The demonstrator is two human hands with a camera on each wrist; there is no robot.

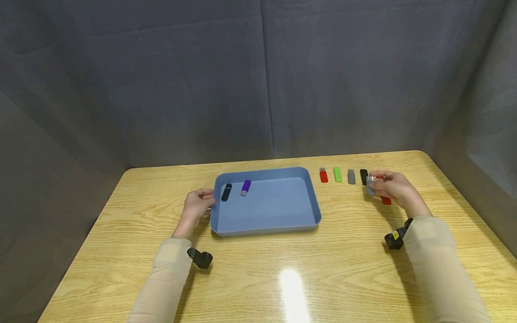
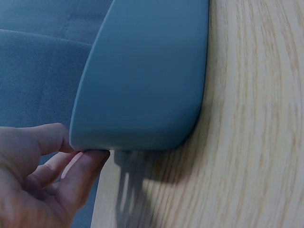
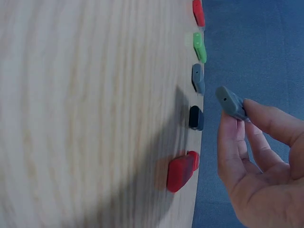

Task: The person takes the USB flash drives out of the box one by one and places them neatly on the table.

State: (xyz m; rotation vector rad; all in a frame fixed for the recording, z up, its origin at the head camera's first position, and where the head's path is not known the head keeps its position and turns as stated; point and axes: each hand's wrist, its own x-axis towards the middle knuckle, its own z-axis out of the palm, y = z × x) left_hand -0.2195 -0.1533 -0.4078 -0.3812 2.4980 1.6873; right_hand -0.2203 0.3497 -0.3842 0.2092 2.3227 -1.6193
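My right hand [image 1: 397, 188] pinches a grey USB stick [image 3: 232, 103] between thumb and fingers, lifted above the wooden table. My left hand [image 1: 196, 206] is at the left side of a blue tray [image 1: 266, 231], with thumb and fingers gripping its edge at a corner in the left wrist view. Inside the tray, toward its left end, lie a black USB stick [image 1: 226, 192] and a purple USB stick [image 1: 245, 188].
Right of the tray, a row holds a red USB stick [image 1: 324, 175], a green one [image 1: 337, 174], another grey one [image 1: 351, 176] and a black one [image 1: 364, 176]. Two red sticks, one being this nearer one [image 3: 180, 173], lie by my right hand. Dark curtains surround the table.
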